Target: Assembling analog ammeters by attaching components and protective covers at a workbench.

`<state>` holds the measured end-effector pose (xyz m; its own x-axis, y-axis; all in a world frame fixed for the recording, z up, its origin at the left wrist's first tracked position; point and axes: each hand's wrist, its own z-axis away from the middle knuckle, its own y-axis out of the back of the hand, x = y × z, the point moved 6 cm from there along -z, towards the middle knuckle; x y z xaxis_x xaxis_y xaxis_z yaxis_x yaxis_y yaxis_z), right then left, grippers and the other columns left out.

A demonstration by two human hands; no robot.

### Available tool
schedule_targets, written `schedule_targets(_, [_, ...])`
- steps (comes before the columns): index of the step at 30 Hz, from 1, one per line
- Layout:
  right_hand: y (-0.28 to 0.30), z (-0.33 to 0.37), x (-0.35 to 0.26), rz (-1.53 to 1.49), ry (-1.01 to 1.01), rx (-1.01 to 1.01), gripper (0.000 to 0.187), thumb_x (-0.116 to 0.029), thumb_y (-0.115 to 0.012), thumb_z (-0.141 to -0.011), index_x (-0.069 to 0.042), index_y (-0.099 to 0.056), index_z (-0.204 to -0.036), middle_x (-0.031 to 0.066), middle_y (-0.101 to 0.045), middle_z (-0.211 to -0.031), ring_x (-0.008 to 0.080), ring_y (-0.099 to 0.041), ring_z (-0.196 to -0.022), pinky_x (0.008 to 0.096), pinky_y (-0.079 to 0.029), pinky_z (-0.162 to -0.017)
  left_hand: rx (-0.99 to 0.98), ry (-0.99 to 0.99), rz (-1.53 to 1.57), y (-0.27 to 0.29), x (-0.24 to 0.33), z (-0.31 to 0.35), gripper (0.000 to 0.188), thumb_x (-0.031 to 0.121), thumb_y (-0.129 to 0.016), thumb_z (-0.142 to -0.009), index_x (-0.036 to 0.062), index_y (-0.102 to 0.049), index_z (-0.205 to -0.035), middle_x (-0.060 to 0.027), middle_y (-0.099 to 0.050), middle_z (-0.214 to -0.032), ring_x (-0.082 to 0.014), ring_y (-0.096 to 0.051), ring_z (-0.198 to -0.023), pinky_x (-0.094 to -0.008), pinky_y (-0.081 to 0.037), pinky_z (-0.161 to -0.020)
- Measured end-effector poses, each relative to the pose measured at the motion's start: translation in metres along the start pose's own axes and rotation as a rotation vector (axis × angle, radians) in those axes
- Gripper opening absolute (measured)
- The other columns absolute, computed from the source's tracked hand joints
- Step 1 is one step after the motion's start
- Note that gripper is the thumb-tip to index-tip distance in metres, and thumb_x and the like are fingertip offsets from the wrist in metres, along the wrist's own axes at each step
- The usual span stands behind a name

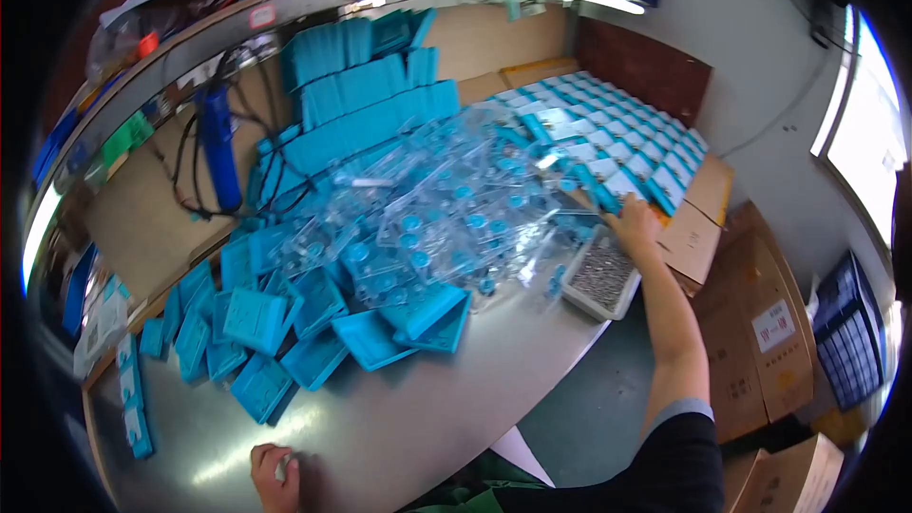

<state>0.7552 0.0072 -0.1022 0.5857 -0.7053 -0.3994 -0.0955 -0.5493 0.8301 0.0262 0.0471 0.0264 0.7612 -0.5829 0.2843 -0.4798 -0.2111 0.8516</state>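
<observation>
Got the right hand (635, 224) up by the cases (619, 180), just past the tub (591, 304) — can't tell if gripping. Got the left hand (274, 478) curled near the table (475, 380) edge — can't tell if empty.

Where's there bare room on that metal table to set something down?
The widest bare patch of metal table lies between the loose blue plastic trays, the left hand and the table's near edge. It's crowded farther back: heaped clear plastic parts, stacked blue pieces, and blue-and-white rows by the right hand.
</observation>
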Motion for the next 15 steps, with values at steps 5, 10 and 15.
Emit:
schedule_targets(5, [0.08, -0.072, 0.085, 0.115, 0.214, 0.09, 0.031, -0.033, -0.069, -0.073, -0.007, -0.063, -0.088, 0.0145, -0.066, -0.077, 0.0324, -0.063, -0.069, 0.0446, -0.048, -0.063, 0.038, 0.087, 0.243, -0.104, 0.123, 0.03, 0.017, -0.001, -0.064, -0.071, 0.0037, -0.063, -0.087, -0.012, -0.057, -0.09, -0.0283, -0.056, -0.084, -0.0343, -0.046, -0.073])
schedule_targets(10, [0.156, -0.048, 0.075, -0.388, 0.272, 0.416, 0.019, -0.015, -0.063, -0.086, 0.0, -0.063, -0.099, 0.0059, -0.059, -0.072, 0.0112, -0.054, -0.064, 0.027, -0.042, -0.055, -0.083, 0.092, 0.554, -0.133, 0.146, 0.035, 0.016, 0.001, -0.063, -0.076, 0.0032, -0.064, -0.092, -0.0119, -0.06, -0.095, -0.0266, -0.058, -0.089, -0.0318, -0.048, -0.077])
schedule_targets(15, [0.188, 0.142, -0.108, -0.546, 0.984, 0.158, 0.02, 0.002, -0.06, -0.077, -0.001, -0.063, -0.096, 0.0095, -0.063, -0.084, 0.0234, -0.059, -0.07, 0.0302, -0.046, -0.061, -0.426, 0.528, 1.672, -0.189, 0.174, 0.044, 0.039, 0.028, -0.048, -0.095, 0.0013, -0.049, -0.124, -0.0126, -0.057, -0.118, -0.0245, -0.059, -0.103, -0.0376, -0.049, -0.087])
